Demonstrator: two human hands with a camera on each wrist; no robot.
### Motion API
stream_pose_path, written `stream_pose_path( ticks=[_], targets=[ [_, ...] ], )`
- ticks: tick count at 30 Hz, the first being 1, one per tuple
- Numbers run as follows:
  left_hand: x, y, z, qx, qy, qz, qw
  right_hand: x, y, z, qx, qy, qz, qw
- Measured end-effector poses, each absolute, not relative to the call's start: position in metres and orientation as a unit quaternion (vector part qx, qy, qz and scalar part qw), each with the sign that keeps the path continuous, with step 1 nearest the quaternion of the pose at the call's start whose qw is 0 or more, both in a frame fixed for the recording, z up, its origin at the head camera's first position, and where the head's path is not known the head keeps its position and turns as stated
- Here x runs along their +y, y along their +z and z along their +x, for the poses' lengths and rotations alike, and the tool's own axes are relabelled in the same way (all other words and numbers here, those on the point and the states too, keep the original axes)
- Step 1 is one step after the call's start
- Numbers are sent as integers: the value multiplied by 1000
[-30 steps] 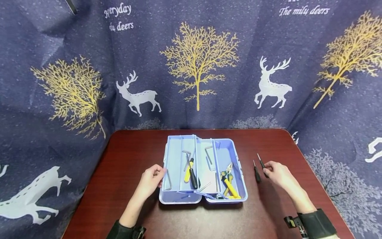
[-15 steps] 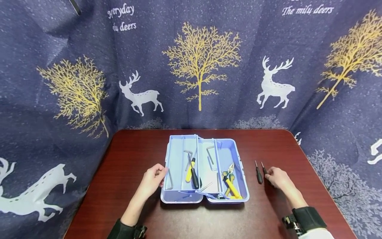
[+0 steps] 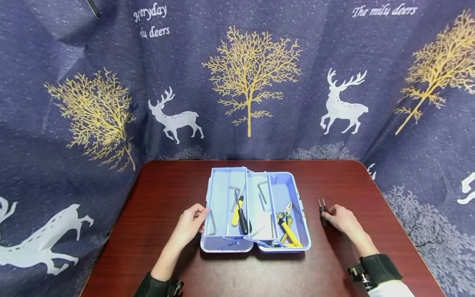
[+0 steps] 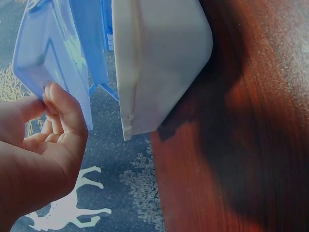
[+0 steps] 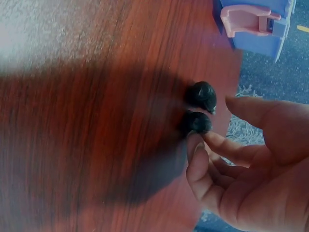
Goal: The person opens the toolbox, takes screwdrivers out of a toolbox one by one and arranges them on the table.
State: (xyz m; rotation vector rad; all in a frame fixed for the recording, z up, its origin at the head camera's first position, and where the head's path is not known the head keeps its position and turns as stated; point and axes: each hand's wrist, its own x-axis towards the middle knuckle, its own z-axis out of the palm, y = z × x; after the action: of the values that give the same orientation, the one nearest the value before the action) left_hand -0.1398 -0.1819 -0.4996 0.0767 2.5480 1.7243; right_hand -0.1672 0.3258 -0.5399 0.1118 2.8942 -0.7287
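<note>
A person sits at a dark red wooden table [image 3: 159, 198] with an open light-blue toolbox [image 3: 289, 189] in the middle of it. The left hand [image 3: 190, 225] rests at the left side of the box, fingers loosely curled, with the fingertips [image 4: 54, 99] touching the edge of the fold-out tray [image 3: 219, 198]; the left wrist view shows thumb and fingers close on that thin blue edge, though I cannot tell whether they actually pinch it or only lean against it.

To the right of the box, two small black screwdrivers [image 3: 322, 210] lie side by side on the table, tips pointing toward the far side. The right hand [image 3: 343, 218] sits just right of them, fingers bent and slightly apart. In the right wrist view, the two round black handle ends [image 5: 199, 108] are close together, and one fingertip [image 5: 195, 145] touches the nearer handle, while the thumb stands off to the side, not closed on anything.

Inside the box, a yellow-and-black screwdriver [image 3: 239, 212] lies in the left tray with several hex keys [image 3: 262, 194] near it, and yellow-handled pliers [image 3: 285, 225] lie in the right compartment. A dark blue curtain [image 3: 111, 82] printed with deer and golden trees hangs around the table.
</note>
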Motion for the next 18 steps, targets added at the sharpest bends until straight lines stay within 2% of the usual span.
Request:
stream_pose_path(
  ticks=[6,18],
  targets=[
    [-184,-502,-141,830,556,26,35,317,-536,-167,968,-227,47,92],
    [-186,-505,-143,825,563,24,41,313,-535,-164,970,-224,47,87]
  ],
)
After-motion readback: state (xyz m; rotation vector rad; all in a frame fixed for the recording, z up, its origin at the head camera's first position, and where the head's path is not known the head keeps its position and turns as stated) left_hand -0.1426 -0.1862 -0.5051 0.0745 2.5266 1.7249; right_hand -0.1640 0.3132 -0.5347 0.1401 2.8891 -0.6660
